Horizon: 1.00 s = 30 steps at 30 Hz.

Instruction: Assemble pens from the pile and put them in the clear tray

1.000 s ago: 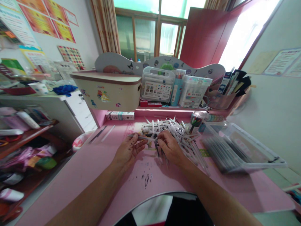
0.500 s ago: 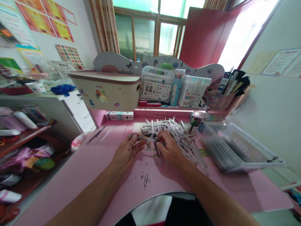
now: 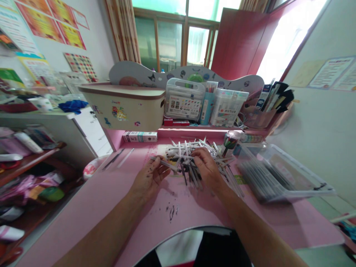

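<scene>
A heap of white and black pens (image 3: 194, 150) lies on the pink desk (image 3: 111, 200). My left hand (image 3: 150, 177), smeared with ink, has its fingers closed on one grey pen (image 3: 164, 162) that points left and right. My right hand (image 3: 207, 168) rests on the heap's near side, its fingers curled down among the pens; what they grip is hidden. Black ink marks (image 3: 172, 212) stain the desk in front of my hands.
A clear plastic box (image 3: 280, 174) with pens in it stands at the right, a small round tin (image 3: 230, 142) beside the heap. On the shelf behind are marker cases (image 3: 183, 100) and a cream storage box (image 3: 125, 105). Two loose pens (image 3: 116, 158) lie left.
My right hand has moved a little up and right, deeper onto the heap. My left hand keeps the grey pen and has barely shifted.
</scene>
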### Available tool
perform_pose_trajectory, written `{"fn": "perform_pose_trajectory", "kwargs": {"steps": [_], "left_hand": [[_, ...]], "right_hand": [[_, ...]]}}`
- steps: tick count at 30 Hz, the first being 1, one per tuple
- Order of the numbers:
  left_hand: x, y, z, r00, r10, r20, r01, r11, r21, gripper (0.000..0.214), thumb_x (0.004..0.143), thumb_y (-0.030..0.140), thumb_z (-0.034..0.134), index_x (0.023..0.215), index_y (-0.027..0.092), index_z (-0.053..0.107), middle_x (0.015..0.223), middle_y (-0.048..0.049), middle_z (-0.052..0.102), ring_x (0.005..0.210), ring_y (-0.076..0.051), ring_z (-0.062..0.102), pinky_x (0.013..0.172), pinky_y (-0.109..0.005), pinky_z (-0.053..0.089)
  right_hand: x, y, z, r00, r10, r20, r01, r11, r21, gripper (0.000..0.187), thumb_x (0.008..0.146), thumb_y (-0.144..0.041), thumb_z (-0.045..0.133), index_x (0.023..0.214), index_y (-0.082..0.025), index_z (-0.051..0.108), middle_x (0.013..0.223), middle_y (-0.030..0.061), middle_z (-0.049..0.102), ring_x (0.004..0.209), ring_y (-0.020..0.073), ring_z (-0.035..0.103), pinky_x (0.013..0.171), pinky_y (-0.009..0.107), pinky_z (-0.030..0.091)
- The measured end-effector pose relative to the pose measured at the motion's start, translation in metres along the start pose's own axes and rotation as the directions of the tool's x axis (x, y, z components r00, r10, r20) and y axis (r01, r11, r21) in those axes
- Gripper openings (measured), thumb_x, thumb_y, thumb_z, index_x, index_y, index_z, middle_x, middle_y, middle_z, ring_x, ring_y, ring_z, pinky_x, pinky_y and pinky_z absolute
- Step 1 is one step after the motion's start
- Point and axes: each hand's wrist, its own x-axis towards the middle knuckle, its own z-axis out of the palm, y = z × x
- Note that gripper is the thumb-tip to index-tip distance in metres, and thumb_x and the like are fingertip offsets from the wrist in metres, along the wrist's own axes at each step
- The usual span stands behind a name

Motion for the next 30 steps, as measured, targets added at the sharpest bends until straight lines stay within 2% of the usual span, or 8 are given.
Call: {"fn": "perform_pose_trajectory", "kwargs": {"steps": [3, 5, 10, 15, 18, 22, 27, 30], "left_hand": [[-0.001, 0.003, 0.002, 0.997, -0.013, -0.080, 0.012, 1.000, -0.017, 0.018, 0.096, 0.013, 0.050, 0.084, 0.013, 0.064, 0.069, -0.0041, 0.068, 0.063, -0.016, 0.071, 0.061, -0.028, 0.061], [-0.002, 0.004, 0.003, 0.998, -0.020, -0.063, 0.020, 1.000, -0.007, 0.020, 0.097, 0.014, 0.048, 0.083, 0.013, 0.063, 0.063, -0.0019, 0.063, 0.054, -0.013, 0.065, 0.053, -0.024, 0.057], [-0.004, 0.002, -0.001, 0.992, -0.078, 0.098, 0.069, 0.994, 0.085, 0.017, 0.096, 0.020, 0.051, 0.090, 0.011, 0.064, 0.059, 0.0024, 0.052, 0.039, -0.005, 0.042, 0.035, -0.014, 0.032], [-0.005, 0.003, -0.002, 0.989, -0.103, 0.105, 0.089, 0.987, 0.132, 0.016, 0.093, 0.023, 0.055, 0.092, 0.011, 0.066, 0.056, 0.0040, 0.048, 0.038, -0.005, 0.037, 0.034, -0.014, 0.026], [-0.004, 0.004, -0.001, 0.988, -0.114, 0.105, 0.099, 0.985, 0.143, 0.015, 0.088, 0.024, 0.058, 0.091, 0.012, 0.066, 0.056, 0.0040, 0.048, 0.037, -0.005, 0.036, 0.034, -0.015, 0.025], [-0.005, 0.002, 0.000, 0.983, -0.160, 0.094, 0.139, 0.971, 0.196, 0.015, 0.085, 0.023, 0.058, 0.091, 0.012, 0.067, 0.056, 0.0038, 0.049, 0.037, -0.005, 0.038, 0.034, -0.015, 0.024], [-0.010, -0.005, 0.004, 0.981, -0.194, 0.023, 0.178, 0.935, 0.308, 0.016, 0.086, 0.026, 0.060, 0.089, 0.012, 0.068, 0.055, 0.0046, 0.048, 0.036, -0.004, 0.035, 0.033, -0.014, 0.022], [-0.013, -0.009, 0.006, 0.975, -0.219, 0.036, 0.198, 0.932, 0.302, 0.016, 0.085, 0.028, 0.063, 0.090, 0.013, 0.068, 0.055, 0.0064, 0.046, 0.034, -0.003, 0.029, 0.033, -0.015, 0.020]], "right_hand": [[0.006, 0.013, -0.015, 0.985, 0.046, -0.164, -0.061, 0.995, -0.084, 0.017, 0.094, -0.030, 0.046, 0.095, -0.022, 0.061, 0.101, 0.0060, 0.059, 0.101, 0.0234, 0.055, 0.094, 0.040, 0.042], [0.009, 0.023, -0.022, 0.983, 0.060, -0.174, -0.090, 0.980, -0.175, 0.014, 0.090, -0.029, 0.051, 0.090, -0.021, 0.063, 0.099, 0.0063, 0.059, 0.101, 0.0246, 0.055, 0.095, 0.042, 0.041], [0.012, 0.041, -0.032, 0.996, 0.084, -0.034, -0.090, 0.884, -0.458, 0.011, 0.083, -0.019, 0.058, 0.077, -0.020, 0.067, 0.092, 0.0078, 0.061, 0.096, 0.0267, 0.055, 0.094, 0.045, 0.040], [0.012, 0.045, -0.035, 0.988, 0.145, 0.058, -0.073, 0.758, -0.648, 0.025, 0.078, -0.005, 0.054, 0.081, -0.019, 0.074, 0.097, 0.0106, 0.062, 0.096, 0.0274, 0.053, 0.091, 0.045, 0.039], [0.009, 0.044, -0.028, 0.987, 0.115, 0.113, -0.018, 0.774, -0.633, 0.023, 0.082, -0.008, 0.058, 0.086, -0.021, 0.076, 0.099, 0.0107, 0.061, 0.096, 0.0280, 0.051, 0.090, 0.045, 0.039], [0.007, 0.039, -0.007, 0.982, 0.052, 0.182, 0.064, 0.811, -0.581, 0.027, 0.088, -0.010, 0.056, 0.095, -0.026, 0.077, 0.101, 0.0116, 0.061, 0.096, 0.0296, 0.048, 0.089, 0.045, 0.037], [0.010, 0.032, 0.012, 0.946, 0.059, 0.319, 0.183, 0.713, -0.677, 0.027, 0.089, -0.015, 0.060, 0.105, -0.030, 0.076, 0.106, 0.0127, 0.060, 0.099, 0.0319, 0.048, 0.086, 0.044, 0.035], [0.011, 0.034, 0.015, 0.940, 0.092, 0.328, 0.178, 0.688, -0.704, 0.019, 0.089, -0.017, 0.062, 0.094, -0.028, 0.078, 0.102, 0.0131, 0.061, 0.098, 0.0324, 0.048, 0.085, 0.045, 0.035]]}}
